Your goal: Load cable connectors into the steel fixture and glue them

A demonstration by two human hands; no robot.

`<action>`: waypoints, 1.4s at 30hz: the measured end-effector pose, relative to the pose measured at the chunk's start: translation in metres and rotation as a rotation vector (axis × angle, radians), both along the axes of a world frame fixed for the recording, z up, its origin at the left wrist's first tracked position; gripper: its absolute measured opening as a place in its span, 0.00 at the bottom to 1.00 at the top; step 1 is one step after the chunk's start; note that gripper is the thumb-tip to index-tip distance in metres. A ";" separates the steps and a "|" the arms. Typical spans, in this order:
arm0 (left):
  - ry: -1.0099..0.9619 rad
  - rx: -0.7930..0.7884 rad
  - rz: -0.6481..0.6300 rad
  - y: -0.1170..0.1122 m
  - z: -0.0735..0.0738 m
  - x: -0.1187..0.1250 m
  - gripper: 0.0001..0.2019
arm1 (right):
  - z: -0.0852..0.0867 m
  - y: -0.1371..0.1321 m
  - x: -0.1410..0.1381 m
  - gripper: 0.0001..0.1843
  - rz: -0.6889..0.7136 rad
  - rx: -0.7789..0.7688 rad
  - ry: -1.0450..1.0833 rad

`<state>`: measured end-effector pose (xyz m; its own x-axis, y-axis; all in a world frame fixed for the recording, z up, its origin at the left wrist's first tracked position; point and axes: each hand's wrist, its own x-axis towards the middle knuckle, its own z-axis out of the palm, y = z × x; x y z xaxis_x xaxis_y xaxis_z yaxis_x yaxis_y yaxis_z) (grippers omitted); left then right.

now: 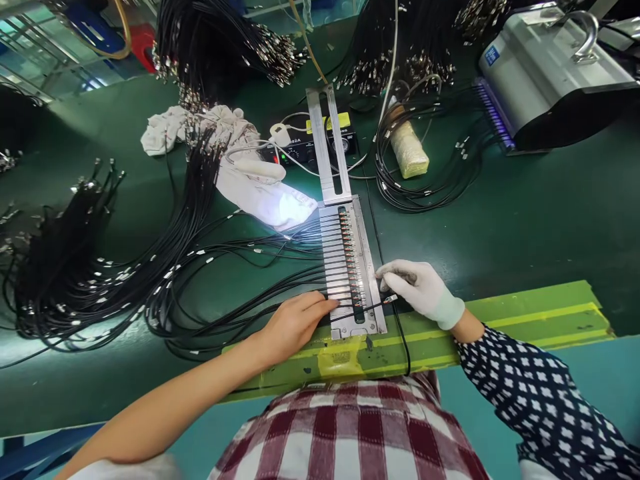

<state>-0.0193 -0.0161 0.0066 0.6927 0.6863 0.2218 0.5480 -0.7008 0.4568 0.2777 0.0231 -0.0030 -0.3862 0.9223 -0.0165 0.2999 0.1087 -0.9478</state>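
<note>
A long metal fixture point(373, 293) lies on the green bench, with several black cables point(280, 267) laid side by side across its slots. My left hand point(295, 320), bare, presses its fingertips on a black cable at the fixture's near left edge. My right hand point(420, 287), in a white glove, pinches the connector end point(389, 300) of that same cable at the fixture's right edge. The cable runs across the lowest slot between both hands.
Big bundles of black cables point(75, 267) sprawl at the left and along the back. White gloves and a cloth point(260, 190) lie under a bright light. A small control box point(300, 143), a coil of cable around a yellowish roll point(409, 150) and a grey machine point(555, 73) stand behind.
</note>
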 end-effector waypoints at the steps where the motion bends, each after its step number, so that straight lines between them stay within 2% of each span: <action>1: -0.017 -0.004 0.003 0.000 -0.002 0.000 0.12 | 0.000 0.000 -0.001 0.16 0.000 0.001 0.003; 5: 0.010 0.071 -0.011 -0.006 -0.007 -0.002 0.14 | 0.002 -0.001 -0.002 0.15 0.007 0.008 -0.008; 10: 0.186 0.253 0.105 -0.023 -0.003 -0.006 0.22 | 0.004 0.000 -0.001 0.16 -0.003 0.070 -0.108; 15: 0.194 0.261 0.077 -0.020 0.002 0.003 0.19 | 0.005 0.004 -0.001 0.17 0.025 0.081 -0.158; 19: 0.079 0.150 0.080 -0.019 0.009 0.031 0.12 | 0.013 -0.010 -0.006 0.12 0.072 0.105 -0.136; 22: -0.071 -0.058 0.112 -0.027 0.016 0.044 0.10 | 0.026 -0.027 -0.010 0.10 0.007 0.118 -0.025; 24: -0.156 -0.203 0.157 -0.031 0.020 0.042 0.07 | 0.031 -0.032 -0.009 0.12 -0.026 0.084 0.048; 26: -0.160 -0.235 0.178 -0.032 0.021 0.031 0.06 | 0.030 -0.028 -0.006 0.19 -0.023 0.044 0.101; 29: -0.048 -0.115 0.182 -0.029 0.015 0.012 0.09 | 0.017 -0.010 0.000 0.25 -0.093 -0.022 0.175; 32: 0.076 0.039 0.136 -0.027 0.007 0.000 0.12 | 0.000 0.005 0.003 0.26 -0.187 -0.066 0.190; 34: 0.150 0.166 0.086 -0.028 0.004 -0.002 0.15 | -0.007 0.008 0.003 0.26 -0.191 -0.075 0.185; 37: 0.216 0.309 0.047 -0.028 0.004 -0.004 0.17 | -0.009 0.006 0.002 0.25 -0.173 -0.080 0.167; 42: 0.236 0.393 0.002 -0.023 0.004 -0.010 0.17 | -0.007 0.004 0.002 0.21 -0.171 -0.100 0.146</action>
